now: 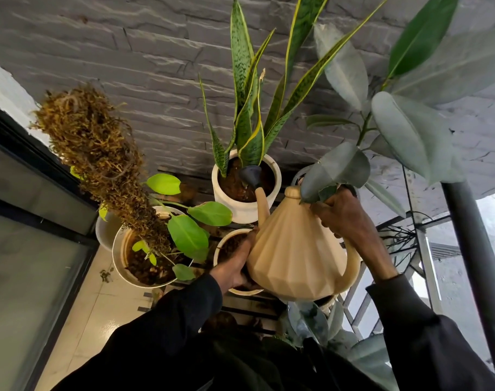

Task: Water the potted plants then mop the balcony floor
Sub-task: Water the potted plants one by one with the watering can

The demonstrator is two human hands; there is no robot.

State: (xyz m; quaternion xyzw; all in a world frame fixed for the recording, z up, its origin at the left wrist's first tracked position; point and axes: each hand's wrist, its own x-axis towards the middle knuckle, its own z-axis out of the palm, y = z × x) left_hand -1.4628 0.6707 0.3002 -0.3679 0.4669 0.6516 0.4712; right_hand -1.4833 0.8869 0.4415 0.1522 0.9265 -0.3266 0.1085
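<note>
A beige ribbed watering can (294, 252) is tilted forward, its dark rose head (250, 176) hanging over the soil of the white snake plant pot (245, 206). My right hand (345, 215) grips the can's handle at the top. My left hand (236, 263) presses against the can's lower left side, supporting it, fingers fairly straight. Under the can sits a small white pot of soil (226, 248), partly hidden. To the left stands a bigger white pot (122, 249) with a moss pole (99, 153) and bright green leaves.
A grey stone wall (144, 66) rises behind the pots. A rubber plant (404, 128) leans in from the right over my right hand. A dark post (477, 249) and railing stand at right. A glass door (29, 221) runs along the left, beside pale floor tiles (99, 306).
</note>
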